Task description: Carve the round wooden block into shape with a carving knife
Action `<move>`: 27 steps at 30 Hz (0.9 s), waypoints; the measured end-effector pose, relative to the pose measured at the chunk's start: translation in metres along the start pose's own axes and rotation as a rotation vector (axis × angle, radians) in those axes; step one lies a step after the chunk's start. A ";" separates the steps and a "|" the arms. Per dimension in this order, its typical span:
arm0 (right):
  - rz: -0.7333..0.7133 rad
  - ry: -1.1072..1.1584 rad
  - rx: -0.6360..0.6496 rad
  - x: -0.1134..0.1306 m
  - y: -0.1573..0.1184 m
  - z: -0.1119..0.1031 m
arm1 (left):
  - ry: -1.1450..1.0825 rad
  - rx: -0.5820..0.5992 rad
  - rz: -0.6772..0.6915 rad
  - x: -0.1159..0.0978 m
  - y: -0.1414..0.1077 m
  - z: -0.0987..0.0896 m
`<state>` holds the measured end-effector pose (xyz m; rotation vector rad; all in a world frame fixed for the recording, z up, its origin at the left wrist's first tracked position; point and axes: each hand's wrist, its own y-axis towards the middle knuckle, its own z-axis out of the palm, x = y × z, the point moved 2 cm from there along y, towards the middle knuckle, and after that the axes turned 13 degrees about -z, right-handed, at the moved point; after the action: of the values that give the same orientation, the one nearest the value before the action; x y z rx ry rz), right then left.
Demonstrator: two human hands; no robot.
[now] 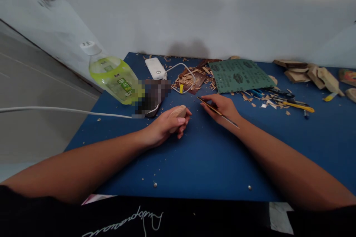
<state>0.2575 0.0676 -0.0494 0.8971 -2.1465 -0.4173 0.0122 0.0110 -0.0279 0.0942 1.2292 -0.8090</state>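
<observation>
Left fingers (182, 129) around wood piece (178, 112), right fingers (211, 97) holding slim tool (213, 109) — room between them, tabletop (200, 166) stretching to near edge (194, 195)

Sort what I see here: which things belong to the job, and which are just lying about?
Likely part of the job:
- wooden piece, held
- slim tool, held
- wood shavings
- green sheet, perhaps sandpaper
- wooden blocks

Probably just lying about:
- bottle of yellow-green liquid
- white device
- white cable
</observation>
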 end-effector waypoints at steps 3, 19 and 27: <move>0.231 0.360 -0.090 -0.002 0.002 0.002 | -0.005 -0.014 0.003 0.000 -0.001 0.000; 0.391 0.858 -0.045 -0.004 0.005 -0.002 | -0.019 -0.046 0.027 0.001 0.001 -0.001; 0.396 0.848 -0.030 -0.004 0.005 -0.002 | -0.054 -0.045 0.110 0.001 -0.001 0.000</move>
<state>0.2581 0.0737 -0.0474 0.4736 -1.4587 0.1282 0.0117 0.0102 -0.0287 0.1017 1.1803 -0.6834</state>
